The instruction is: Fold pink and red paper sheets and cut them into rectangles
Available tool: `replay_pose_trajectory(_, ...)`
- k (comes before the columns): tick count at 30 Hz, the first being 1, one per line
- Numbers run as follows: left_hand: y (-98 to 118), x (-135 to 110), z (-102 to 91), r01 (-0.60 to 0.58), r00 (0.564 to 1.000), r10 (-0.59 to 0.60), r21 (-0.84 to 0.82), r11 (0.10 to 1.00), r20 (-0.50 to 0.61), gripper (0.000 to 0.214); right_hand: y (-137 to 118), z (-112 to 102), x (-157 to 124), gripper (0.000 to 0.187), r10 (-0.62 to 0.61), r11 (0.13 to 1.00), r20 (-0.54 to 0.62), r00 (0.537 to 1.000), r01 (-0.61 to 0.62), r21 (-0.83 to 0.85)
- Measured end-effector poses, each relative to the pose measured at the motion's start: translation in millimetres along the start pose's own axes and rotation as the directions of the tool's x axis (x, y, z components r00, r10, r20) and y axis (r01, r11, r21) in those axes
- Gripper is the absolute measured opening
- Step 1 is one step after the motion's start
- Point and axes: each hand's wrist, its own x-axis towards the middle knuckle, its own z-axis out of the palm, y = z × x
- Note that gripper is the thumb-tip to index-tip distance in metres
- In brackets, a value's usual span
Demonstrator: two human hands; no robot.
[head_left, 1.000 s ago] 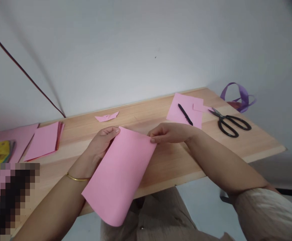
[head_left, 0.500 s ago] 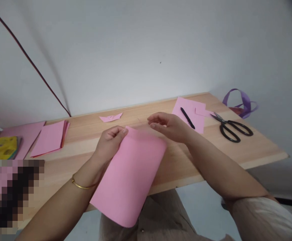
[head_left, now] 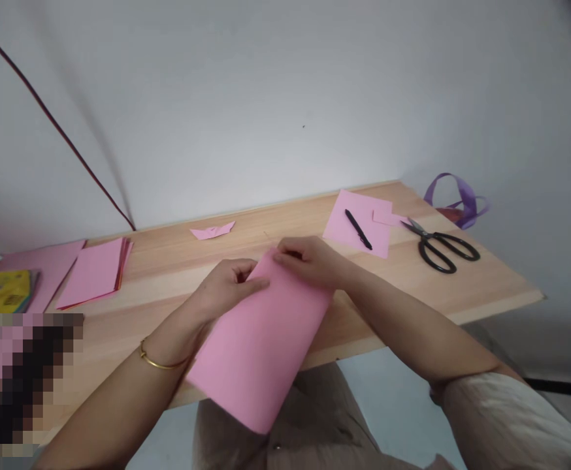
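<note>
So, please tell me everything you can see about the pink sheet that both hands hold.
The pink sheet is plain, smooth paper, with no print or marks visible. It looks curved over or folded, its rounded near end hanging past the wooden table's front edge above the person's lap. It lies slanted, its far end over the table. The left hand pinches the far left corner; the right hand presses on the far edge beside it.

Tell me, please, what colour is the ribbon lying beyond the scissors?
Purple; the ribbon shows in the head view, beyond the black scissors.
</note>
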Motion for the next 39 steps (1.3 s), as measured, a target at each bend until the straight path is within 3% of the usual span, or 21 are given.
replay_pose_trajectory(2,-0.3,-3.3,-8.9,0.050,0.995,-0.055,0.059,0.997,0.084,0.024,8.7,-4.0,2.4,0.029,0.019,1.000,-0.104,0.994,-0.021,-0.023)
replay_pose_trajectory(5,0.5,-7.6,-23.9,0.040,0.995,-0.042,0.024,0.999,0.087,0.036,21.0,-12.2,5.9,0.027,0.039,0.998,-0.211,0.977,-0.049,-0.042)
replay_pose_trajectory(8,0.5,-9.3,-37.4,-0.028,0.999,0.031,-0.096,0.995,0.025,0.049,28.4,-17.1,8.3,0.026,0.061,0.997,-0.302,0.951,-0.069,-0.016)
replay_pose_trajectory(11,-1.7,-8.6,-45.2,-0.101,0.991,0.090,-0.105,0.989,-0.103,0.050,31.6,-18.1,9.3,0.025,0.068,0.998,-0.400,0.914,-0.065,0.023)
replay_pose_trajectory(16,-9.6,-2.5,-43.4,-0.296,0.897,0.241,-0.101,0.950,-0.371,0.058,34.7,-18.5,9.6,0.027,0.114,0.993,-0.485,0.867,-0.092,0.070)
replay_pose_trajectory(18,-13.5,0.5,-41.7,-0.384,0.857,0.298,-0.136,0.913,-0.422,0.055,35.8,-18.6,9.6,0.027,0.136,0.990,-0.519,0.844,-0.099,0.097)
replay_pose_trajectory(22,-19.4,5.1,-41.4,-0.486,0.820,0.340,-0.247,0.838,-0.459,0.049,37.9,-17.3,9.4,0.027,0.143,0.987,-0.582,0.800,-0.073,0.141)
replay_pose_trajectory(30,-23.8,8.9,-38.1,-0.441,0.798,0.332,-0.111,0.891,-0.502,0.026,42.4,-15.9,8.2,0.031,0.110,0.988,-0.608,0.786,-0.020,0.152)
replay_pose_trajectory(36,-22.7,6.3,-38.0,-0.452,0.686,0.417,0.100,0.887,-0.596,0.023,42.0,-15.3,7.5,0.030,0.106,0.988,-0.573,0.813,-0.022,0.151)
replay_pose_trajectory(39,-16.9,3.0,-38.3,-0.468,0.657,0.454,0.146,0.872,-0.602,0.019,39.9,-14.8,7.6,0.030,0.137,0.986,-0.548,0.825,-0.062,0.154)
